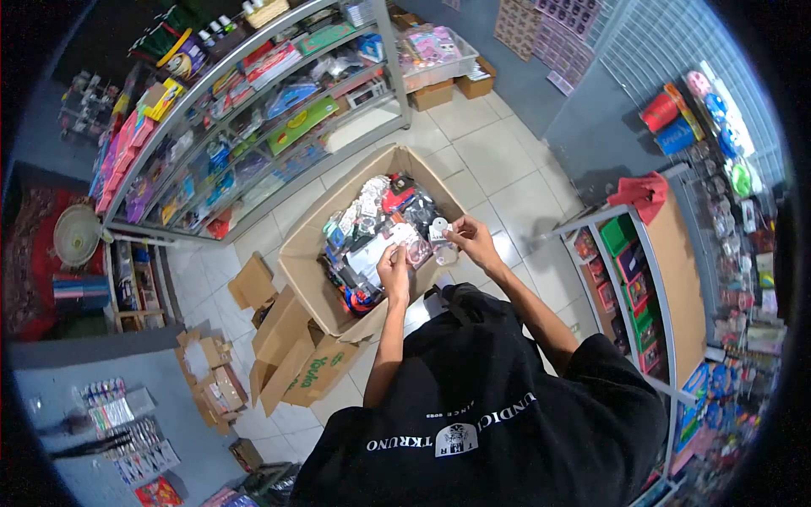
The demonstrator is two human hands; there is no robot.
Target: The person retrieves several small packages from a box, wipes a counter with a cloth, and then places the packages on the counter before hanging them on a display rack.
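Observation:
A large open cardboard box stands on the floor before me, filled with a loose heap of small packaged goods in white, black, red and blue. Over its near right side, my right hand pinches a small white hang card with a rounded top. My left hand is above the heap, fingers closed at the lower edge of another white card. A clear packet lies right beside those left fingertips.
Glass shelving full of goods runs behind the box. Flattened, opened cartons lean at its left. To the right stands a metal-framed display rack, with goods hanging on a wall grid. Tiled floor shows between them.

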